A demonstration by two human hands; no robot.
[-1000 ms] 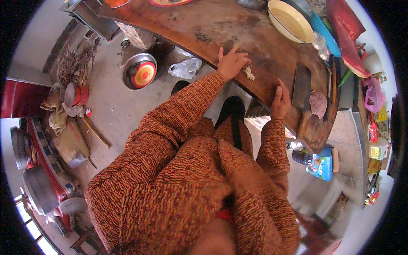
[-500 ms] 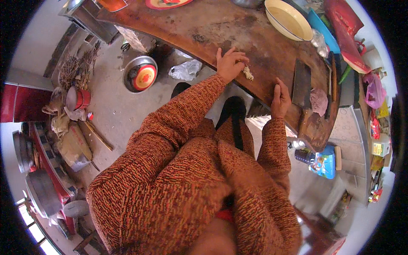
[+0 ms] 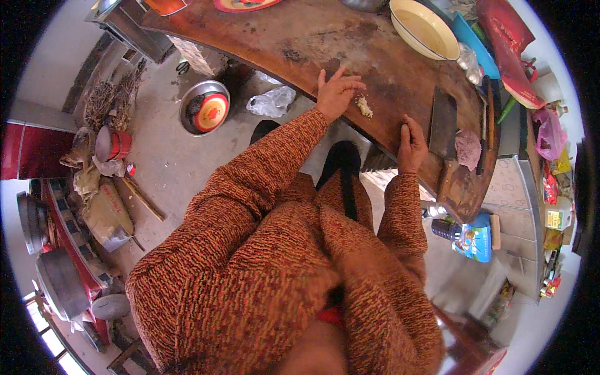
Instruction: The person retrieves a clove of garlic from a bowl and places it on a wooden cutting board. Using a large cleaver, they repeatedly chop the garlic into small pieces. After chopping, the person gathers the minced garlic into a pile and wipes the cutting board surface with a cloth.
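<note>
Crumpled plastic bag (image 3: 272, 101), metal basin (image 3: 206, 87)

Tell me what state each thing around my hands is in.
Left hand, open, fingers spread
Right hand, loosely open
Pale crumbs, heaped
Wooden table, stained
Cream basin, uncovered
Pink cloth, bunched up
Metal basin, uncovered, red-rimmed dish inside
Clear plastic bag, crumpled

Left hand (image 3: 336, 97) now slightly further left than half second ago. Thumb and fingers backed off crumbly pale pile (image 3: 364, 107); pile's upper end, earlier partly behind fingers, now more exposed. Camera view rotated a touch since one second ago, scene turned counterclockwise.
</note>
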